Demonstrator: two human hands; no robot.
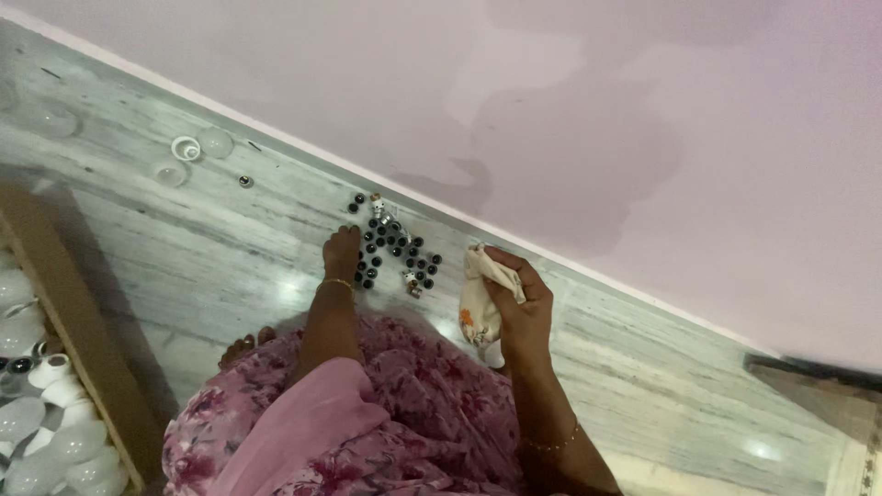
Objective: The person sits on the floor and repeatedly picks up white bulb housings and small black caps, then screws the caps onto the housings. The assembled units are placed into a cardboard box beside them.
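The right hand point(522, 298) is clenched around the gathered top of a small cream cloth pouch point(478, 308), which hangs just above the grey marble floor point(230, 248). The left hand point(342, 250) rests fingers-down among a scatter of small dark round parts point(397, 248) lying on the floor near the pink wall point(597, 110); whether it grips one I cannot tell. Farther left lie clear domes point(215, 142), and white bulb shells fill a cardboard box point(87, 340)
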